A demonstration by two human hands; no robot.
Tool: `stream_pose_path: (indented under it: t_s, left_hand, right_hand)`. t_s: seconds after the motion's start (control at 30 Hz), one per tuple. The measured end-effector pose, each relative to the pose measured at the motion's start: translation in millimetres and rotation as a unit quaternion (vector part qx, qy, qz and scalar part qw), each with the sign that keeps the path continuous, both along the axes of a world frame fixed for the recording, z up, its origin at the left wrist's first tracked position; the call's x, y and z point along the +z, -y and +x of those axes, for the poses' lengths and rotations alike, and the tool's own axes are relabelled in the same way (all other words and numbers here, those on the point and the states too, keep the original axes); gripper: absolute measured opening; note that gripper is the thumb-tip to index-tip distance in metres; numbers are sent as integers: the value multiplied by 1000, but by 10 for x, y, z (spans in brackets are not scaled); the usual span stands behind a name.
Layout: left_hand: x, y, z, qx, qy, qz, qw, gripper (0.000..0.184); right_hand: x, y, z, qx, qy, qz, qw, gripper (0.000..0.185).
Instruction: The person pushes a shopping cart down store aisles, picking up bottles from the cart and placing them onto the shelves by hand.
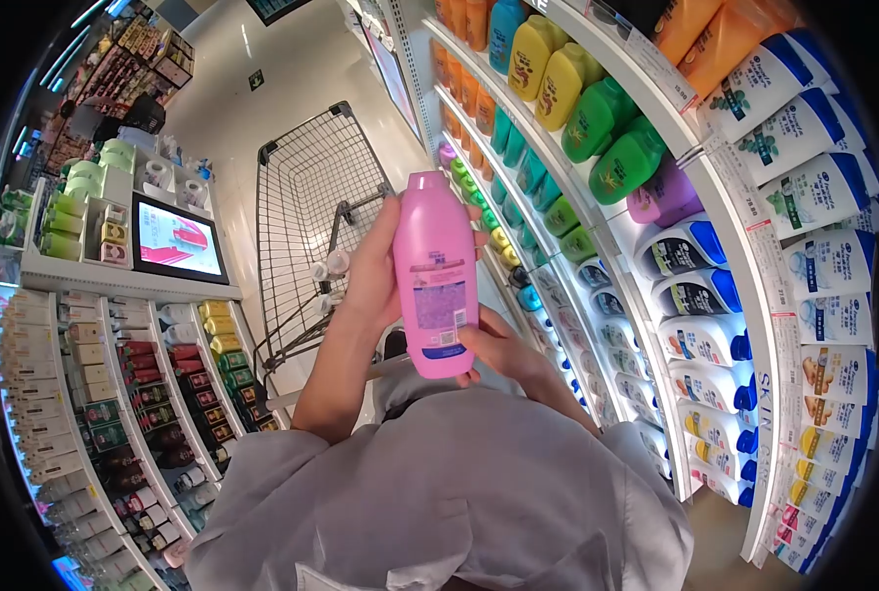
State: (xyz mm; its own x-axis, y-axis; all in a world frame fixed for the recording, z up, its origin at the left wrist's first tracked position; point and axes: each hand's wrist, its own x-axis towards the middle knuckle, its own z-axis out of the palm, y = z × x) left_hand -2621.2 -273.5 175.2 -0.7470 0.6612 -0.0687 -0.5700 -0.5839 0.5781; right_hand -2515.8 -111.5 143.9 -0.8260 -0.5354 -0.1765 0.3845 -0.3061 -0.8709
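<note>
A pink bottle with a printed label and barcode on its visible side is held up in front of my chest, its cap end pointing away from me. My left hand wraps round its left side, with some fingertips showing past the right edge. Lower down, my right hand grips the bottle near its base, the thumb on the label and fingers partly hidden behind it.
Beyond the bottle stands a wire shopping cart. Curved shelves of shampoo bottles rise at the right, including green bottles. Left are shelves of boxed products and a display screen.
</note>
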Motion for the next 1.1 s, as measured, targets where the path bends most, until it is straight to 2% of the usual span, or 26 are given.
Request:
stream_pose_path:
  t_s: [0.03,0.13,0.23,0.33,0.53,0.6,0.67,0.73,0.87,0.93,0.97,1.03,1.1]
  left_hand:
    - [-12,-2,3,-4,-3,9,1000,65]
    - [13,-5,23,-5,-16,14,1000,64]
    - [110,-12,80,8,-33,-10,999,69]
    - [135,-14,118,28,-26,-17,999,73]
    - [105,19,129,31,-25,-12,999,75]
    - [124,7,138,42,-22,-18,999,76]
    - [158,-11,148,53,-19,-27,998,77]
    - [144,-10,152,47,-24,-8,999,77]
    - [62,-10,127,30,-19,49,998,72]
    - [58,-7,78,103,-108,-97,984,72]
    - [64,-11,64,139,-152,-168,964,71]
    - [140,-43,57,173,-172,-169,955,71]
    - [191,-74,87,206,-183,-183,944,72]
  right_hand:
    - [-7,-30,14,8,-1,2,1000,32]
    - [-109,-43,56,7,-11,-49,999,45]
    - [98,65,89,-32,91,-106,990,47]
    - [-21,104,99,10,133,-177,975,51]
    - [42,181,164,10,183,-221,958,45]
    - [-107,164,151,57,135,-210,967,82]
    - [-178,155,175,58,149,-232,959,81]
    - [28,205,175,14,224,-286,931,40]
    - [21,170,196,29,242,-264,933,41]
    - [-57,158,159,41,228,-292,928,44]
    - [-100,152,164,-13,172,-241,955,52]
    - [-145,132,163,-119,56,-130,983,67]
    - [-127,140,127,-214,-61,-8,975,74]
